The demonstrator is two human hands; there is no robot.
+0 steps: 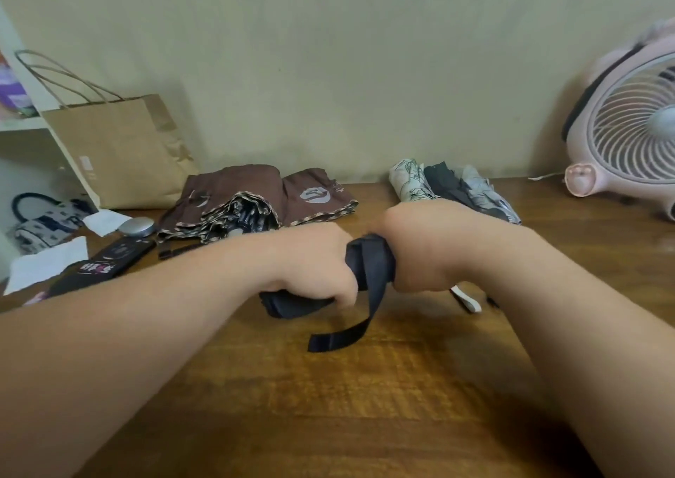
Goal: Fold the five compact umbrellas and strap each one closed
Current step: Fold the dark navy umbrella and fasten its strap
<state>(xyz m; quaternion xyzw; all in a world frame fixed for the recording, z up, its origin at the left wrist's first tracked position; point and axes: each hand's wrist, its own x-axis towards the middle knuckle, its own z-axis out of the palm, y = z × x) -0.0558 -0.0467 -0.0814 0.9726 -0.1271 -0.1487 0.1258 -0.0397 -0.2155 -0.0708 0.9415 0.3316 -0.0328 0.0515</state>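
A rolled dark navy umbrella [370,262] is held above the wooden table [328,404], between both hands. My left hand [310,262] grips its left part and my right hand [423,247] grips its right part. Its strap [350,335] hangs loose toward the table. A brown umbrella [252,196] with a patterned edge lies unfolded behind my left hand. A white printed umbrella [409,181] and a grey and black one [475,192] lie behind my right hand. A black umbrella [102,265] with pink lettering lies at the left.
A brown paper bag [117,149] stands against the wall at the back left. White paper sheets [47,262], a grey oval object [138,226] and a small patterned bag [40,222] lie at the left. A pink fan [628,138] stands at the back right.
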